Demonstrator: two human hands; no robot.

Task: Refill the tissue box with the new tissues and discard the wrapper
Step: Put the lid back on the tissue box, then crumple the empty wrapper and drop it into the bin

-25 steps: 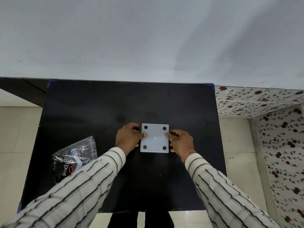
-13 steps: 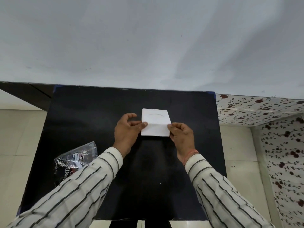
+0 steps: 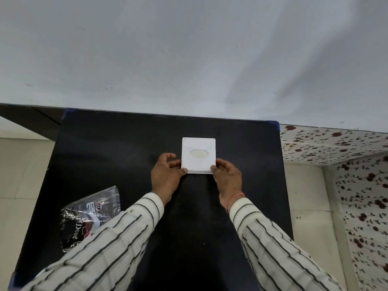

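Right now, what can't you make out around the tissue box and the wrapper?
- Head view, tissue box: whether tissues fill it; only a pale oval opening shows.
- Box's near corners: covered by the left hand and right hand.
- Wrapper: near end hidden by the left sleeve; small label print unreadable.

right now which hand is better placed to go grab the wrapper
Left. The wrapper lies on the table's left side, near the left hand. The right hand would have to cross over from the tissue box.
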